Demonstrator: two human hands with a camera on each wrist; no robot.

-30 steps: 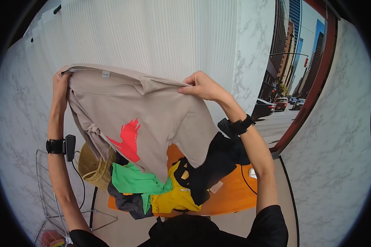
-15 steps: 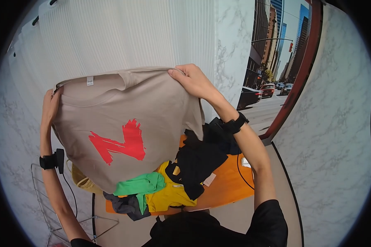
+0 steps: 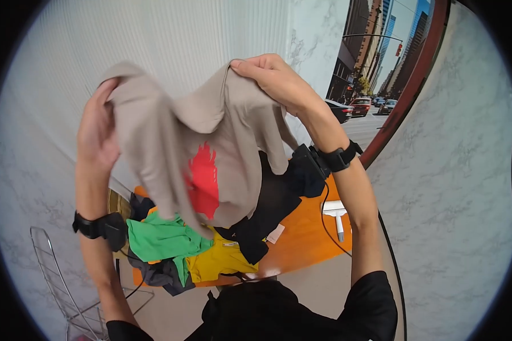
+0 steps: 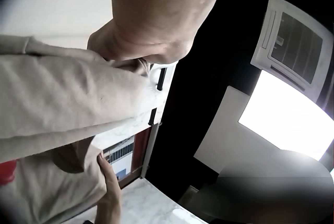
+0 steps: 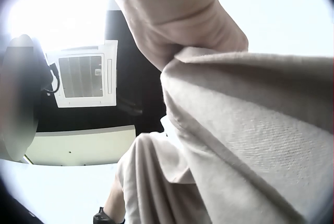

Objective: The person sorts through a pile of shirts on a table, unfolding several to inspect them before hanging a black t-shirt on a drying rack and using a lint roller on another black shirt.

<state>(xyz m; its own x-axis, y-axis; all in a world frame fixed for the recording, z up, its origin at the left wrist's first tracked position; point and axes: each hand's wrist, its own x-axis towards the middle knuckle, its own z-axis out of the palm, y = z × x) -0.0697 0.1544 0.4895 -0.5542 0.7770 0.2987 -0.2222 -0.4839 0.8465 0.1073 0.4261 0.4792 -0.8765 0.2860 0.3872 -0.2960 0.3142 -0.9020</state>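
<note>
Tabletop (image 3: pixel 298 233) room between clothes pile (image 3: pixel 216 261) and white tool (image 3: pixel 334 209); cable (image 3: pixel 334 241) intrudes; shirt (image 3: pixel 145 131) overhangs pile.

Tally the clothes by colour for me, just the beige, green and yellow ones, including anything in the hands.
Beige: 1, the shirt held up by the left hand and right hand
Green: 1, the garment in the pile
Yellow: 1, the garment beside the green one
Total: 3

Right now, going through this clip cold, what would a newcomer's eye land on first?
Probably the beige fabric shirt with its bold red print, held up between the left hand and right hand. Below it, a bright green garment and a yellow one lie on the glossy orange table. A dark-red-framed city street picture stands out at upper right.
</note>
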